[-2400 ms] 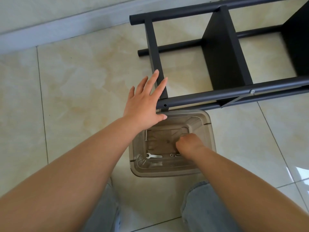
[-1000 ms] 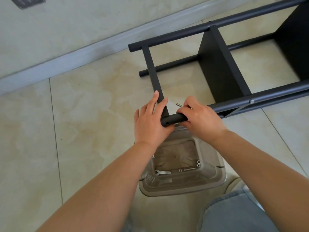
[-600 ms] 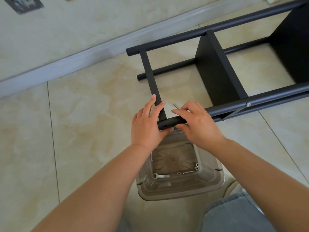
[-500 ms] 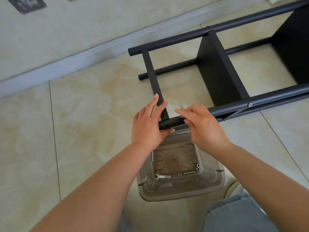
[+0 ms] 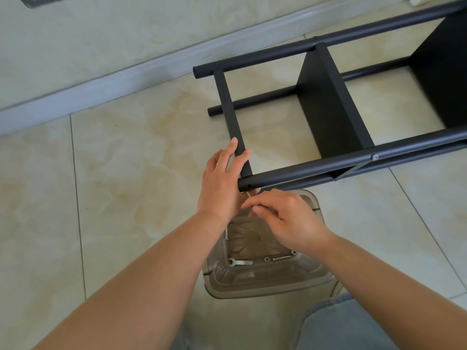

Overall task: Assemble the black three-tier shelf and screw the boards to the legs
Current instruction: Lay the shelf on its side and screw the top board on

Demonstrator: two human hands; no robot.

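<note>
The black shelf frame (image 5: pixel 328 165) lies on its side on the tiled floor, with a board (image 5: pixel 326 104) fixed between the legs. A thin end board (image 5: pixel 231 117) runs from the far leg to the near leg's end, where a small hole (image 5: pixel 249 186) shows. My left hand (image 5: pixel 222 183) rests flat against the end board and the near leg's tip, fingers straight. Just below that tip, my right hand (image 5: pixel 280 218) pinches a long silver screw (image 5: pixel 249 194) that points up toward the leg.
A clear plastic bin (image 5: pixel 267 284) stands under my hands, holding a small wrench (image 5: pixel 240 262), a bolt and some washers (image 5: pixel 280 257). A grey baseboard (image 5: pixel 101 84) runs along the wall at the back. My jeans-clad knee (image 5: pixel 341 324) is at the bottom right.
My right hand left the bin with a screw, went over the near leg, and has now dropped below the leg's tip. The left hand has stayed on the end board.
</note>
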